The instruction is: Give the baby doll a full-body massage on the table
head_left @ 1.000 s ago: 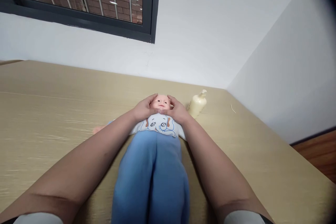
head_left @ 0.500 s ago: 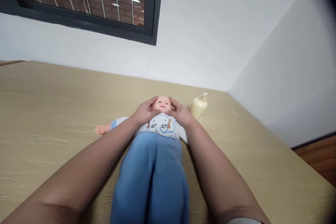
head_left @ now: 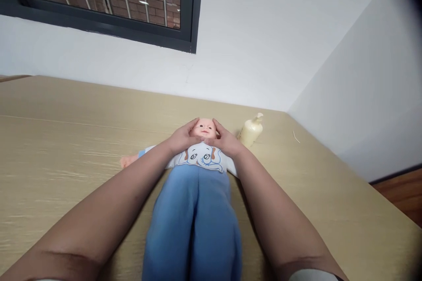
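Note:
A baby doll (head_left: 204, 127) lies face up on the wooden table, its feet end towards me. It wears a white top with an elephant print (head_left: 200, 158) and blue trousers (head_left: 194, 219). My left hand (head_left: 183, 138) is curved round the left side of its head, the thumb at the chin. From the other side my right hand (head_left: 226, 140) cups the head, its thumb nearly meeting the left one below the chin. One doll hand (head_left: 129, 161) sticks out past my left forearm. The doll's other hand is hidden behind my right arm.
A cream pump bottle (head_left: 251, 131) stands just beyond my right hand. Farther right on the table (head_left: 82, 109) lies a thin pale strip (head_left: 296, 136). White walls (head_left: 244, 52) rise behind, with a dark-framed barred window (head_left: 132, 0) at upper left.
The thumbs have come closer together under the doll's chin. Both hands stay on the head. The view has shifted slightly.

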`<state>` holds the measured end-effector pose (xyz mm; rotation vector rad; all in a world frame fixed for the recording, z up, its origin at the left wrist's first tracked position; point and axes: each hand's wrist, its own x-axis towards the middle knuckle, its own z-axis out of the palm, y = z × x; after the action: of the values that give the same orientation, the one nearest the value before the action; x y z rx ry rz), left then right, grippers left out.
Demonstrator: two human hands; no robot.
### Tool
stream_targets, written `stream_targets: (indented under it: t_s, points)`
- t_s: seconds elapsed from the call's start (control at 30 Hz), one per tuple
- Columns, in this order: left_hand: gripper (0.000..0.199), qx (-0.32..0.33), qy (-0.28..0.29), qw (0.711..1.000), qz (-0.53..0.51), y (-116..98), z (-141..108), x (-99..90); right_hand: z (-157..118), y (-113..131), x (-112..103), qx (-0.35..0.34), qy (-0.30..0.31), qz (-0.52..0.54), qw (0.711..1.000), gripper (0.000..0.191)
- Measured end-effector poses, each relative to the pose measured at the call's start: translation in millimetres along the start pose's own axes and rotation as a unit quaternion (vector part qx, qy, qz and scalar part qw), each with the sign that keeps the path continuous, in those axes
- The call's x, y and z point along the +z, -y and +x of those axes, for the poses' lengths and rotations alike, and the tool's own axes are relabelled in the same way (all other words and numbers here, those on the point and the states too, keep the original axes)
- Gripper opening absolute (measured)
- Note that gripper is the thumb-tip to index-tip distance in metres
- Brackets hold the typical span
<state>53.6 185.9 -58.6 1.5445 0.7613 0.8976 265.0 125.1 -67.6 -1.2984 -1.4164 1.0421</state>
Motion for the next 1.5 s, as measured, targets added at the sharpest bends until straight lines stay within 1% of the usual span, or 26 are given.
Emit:
stream_targets:
  t_s: [0.1,0.2,0.33,0.43,0.5,0.6,0.7,0.77,0.83,0.9,0.97,1.03,1.1,1.2,1.3,1.4,1.5]
  points:
    - [0.102,-0.011,0.015,1.0,0.004,-9,-3,-1.8,1,1,4,-0.016,-0.031,-0.046,0.998,0.114]
    - [0.104,-0.012,0.038,0.999,0.016,-14,-5,-2.9,3,0,5,-0.024,-0.045,-0.062,0.997,0.115]
    - [0.106,0.001,0.073,0.997,0.022,-12,-5,-6.0,3,0,4,-0.023,-0.039,-0.065,0.997,0.114]
    - [0.102,0.019,0.091,0.996,0.012,-5,-3,-10.4,1,2,2,-0.021,-0.015,-0.041,0.999,0.112]
    - [0.1,0.006,0.095,0.995,-0.009,-1,-1,-13.2,0,2,1,-0.025,0.006,-0.009,1.0,0.108]
    - [0.099,-0.038,0.104,0.992,-0.059,2,0,-15.8,0,0,-1,-0.023,0.025,0.029,0.999,0.104]
    - [0.098,-0.056,0.111,0.988,-0.094,2,0,-15.9,3,-6,-3,-0.018,0.014,0.052,0.998,0.098]
    - [0.098,-0.064,0.095,0.988,-0.099,1,0,-15.0,4,-8,-3,-0.012,-0.002,0.059,0.998,0.089]
    - [0.097,-0.064,0.081,0.99,-0.092,-1,-1,-13.8,5,-6,-3,-0.008,-0.017,0.029,0.999,0.083]
    - [0.099,-0.053,0.075,0.994,-0.066,-3,-3,-12.4,4,-3,-2,-0.008,-0.024,-0.026,0.999,0.088]
    - [0.107,-0.045,0.067,0.996,-0.023,-4,-3,-11.0,3,0,1,-0.007,-0.022,-0.062,0.998,0.1]
    - [0.113,-0.04,0.06,0.997,0.008,-4,-4,-9.5,3,1,3,-0.003,-0.025,-0.068,0.997,0.109]
    - [0.111,-0.028,0.069,0.997,0.008,-4,-4,-8.4,3,1,6,-0.005,-0.037,-0.066,0.997,0.112]
    - [0.106,-0.007,0.085,0.996,0.003,-5,-4,-8.1,4,1,8,-0.011,-0.053,-0.066,0.996,0.111]
    - [0.102,0.015,0.088,0.996,0.025,-6,-3,-9.8,3,1,8,-0.016,-0.054,-0.055,0.997,0.107]
    - [0.098,0.031,0.099,0.994,0.024,-6,-3,-12.4,2,1,6,-0.021,-0.04,-0.025,0.999,0.104]
    - [0.096,0.015,0.107,0.994,-0.006,-4,-3,-13.9,3,-1,3,-0.032,-0.016,0.02,0.999,0.101]
